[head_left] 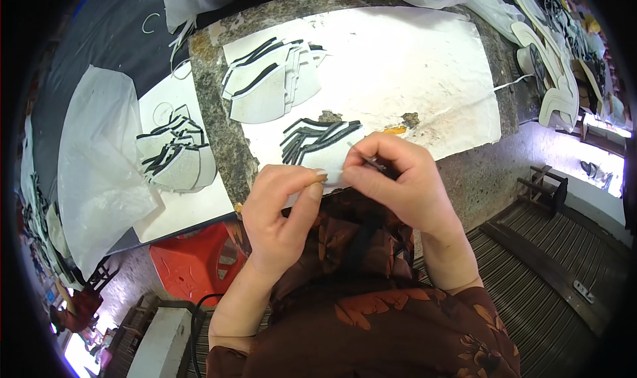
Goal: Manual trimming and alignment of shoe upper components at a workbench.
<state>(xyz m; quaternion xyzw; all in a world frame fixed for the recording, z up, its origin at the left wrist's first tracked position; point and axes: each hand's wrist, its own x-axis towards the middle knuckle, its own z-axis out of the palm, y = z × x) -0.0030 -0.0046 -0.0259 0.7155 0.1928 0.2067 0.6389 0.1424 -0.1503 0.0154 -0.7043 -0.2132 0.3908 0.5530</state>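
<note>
My left hand (277, 212) is closed in a pinch, thumb against forefinger, at the near edge of the white sheet. Whatever it grips is too small to make out. Close by on the right, my right hand (405, 179) curls its fingers around a thin dark object (375, 163), mostly hidden by the fingers. Just beyond both hands lies a small group of curved white pieces with dark edging (318, 139), fanned over each other. Farther back, a larger overlapping stack of similar white pieces (259, 99) rests on the sheet.
The white sheet (398, 59) covers a speckled stone slab (215, 112). On the left are another pile of edged pieces (189, 162) and a clear plastic bag (99, 152). A red stool (186, 265) stands below. A spool (529, 61) with white tape sits at right.
</note>
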